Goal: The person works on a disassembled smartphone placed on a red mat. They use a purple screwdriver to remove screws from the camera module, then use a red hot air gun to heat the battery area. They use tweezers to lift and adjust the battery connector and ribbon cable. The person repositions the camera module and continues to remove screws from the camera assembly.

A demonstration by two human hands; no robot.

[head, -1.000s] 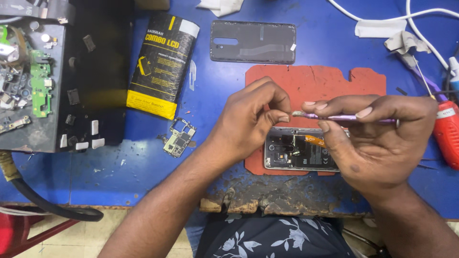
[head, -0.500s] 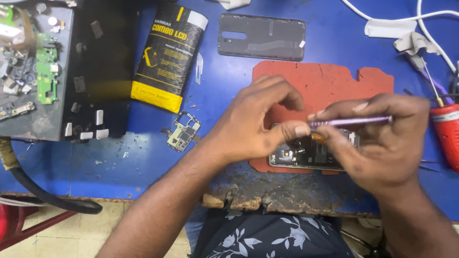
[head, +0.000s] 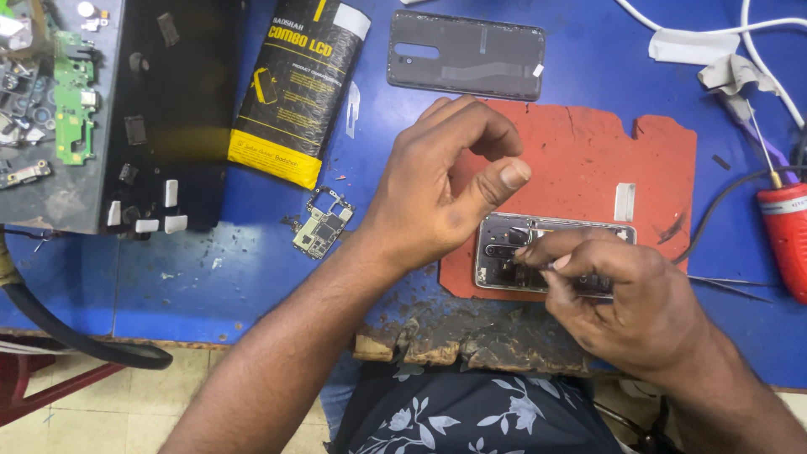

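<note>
Black-yellow pouch [head: 298,88] upper left; grey back cover [head: 465,55] right of it.

Black flat pouch [head: 298,88] with yellow bottom edge and yellow print lies tilted on blue table [head: 218,269], top middle-left, between dark tray [head: 181,109] and grey phone back cover [head: 465,55]. White label on pouch top corner. No screens lit.

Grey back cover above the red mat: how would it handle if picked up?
The grey back cover looks like a thin, flat shell, so probably light and slightly flexible. Lying flush on the blue table, it may slide and need lifting by an edge.
</note>
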